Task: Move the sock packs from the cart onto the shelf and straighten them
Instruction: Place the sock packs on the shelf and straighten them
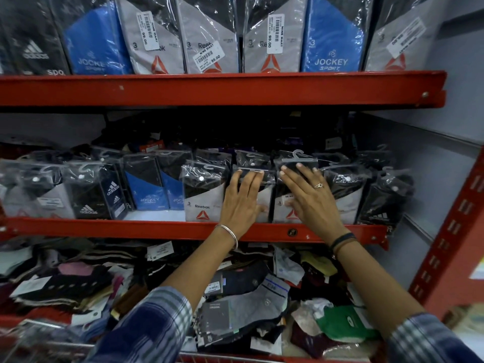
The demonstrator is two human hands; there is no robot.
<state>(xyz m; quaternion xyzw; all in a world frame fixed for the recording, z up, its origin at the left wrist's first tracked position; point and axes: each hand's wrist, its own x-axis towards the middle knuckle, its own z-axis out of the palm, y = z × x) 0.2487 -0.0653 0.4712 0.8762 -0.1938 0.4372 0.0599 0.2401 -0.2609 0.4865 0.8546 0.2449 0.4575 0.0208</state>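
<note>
Head view: left hand [242, 197] and right hand [310, 195], grips apart, press flat on glossy plastic-wrapped sock packs [203, 191].

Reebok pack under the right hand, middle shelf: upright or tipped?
Upright. The Reebok pack stands on the middle shelf, hanger hook on top, in line with its neighbours. The right hand lies flat against its front.

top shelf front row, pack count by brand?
Top shelf, front-facing packs whose logos show:
Adidas pack: 1
Jockey packs: 2
Reebok packs: 4
Total: 7
</note>
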